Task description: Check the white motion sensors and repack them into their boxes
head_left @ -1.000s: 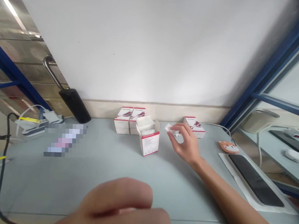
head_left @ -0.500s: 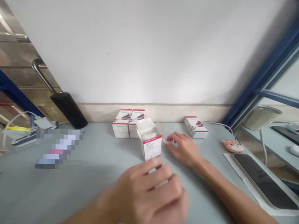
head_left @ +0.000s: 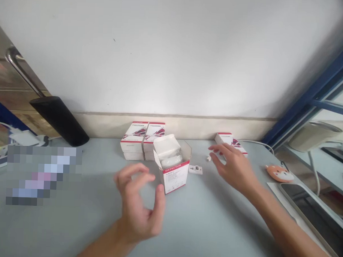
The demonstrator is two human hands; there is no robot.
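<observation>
An opened white and red carton [head_left: 175, 178] marked DETECTOR stands in the middle of the table, its flaps up. Inside it lies a white item [head_left: 172, 159] in clear plastic. My left hand [head_left: 139, 202] hovers in front of the carton's left side, fingers curved and thumb apart, holding nothing. Right of the carton, a small white piece [head_left: 196, 169] with dark parts lies flat. My right hand [head_left: 232, 164] is farther right, thumb and fingers apart. A tiny white object [head_left: 208, 158] is just by its fingertips; it does not look gripped.
Closed cartons [head_left: 134, 140] stand by the wall behind the opened one. Another carton [head_left: 225, 138] is behind my right hand. An orange animal-faced pouch [head_left: 279, 173] and a dark phone-like slab [head_left: 311, 216] lie at right. A black cylinder [head_left: 59, 120] leans at left.
My left hand has drawn back leftward and its fingers have spread. My right hand has moved right, away from the carton, uncovering the small white piece. The view has shifted slightly.
</observation>
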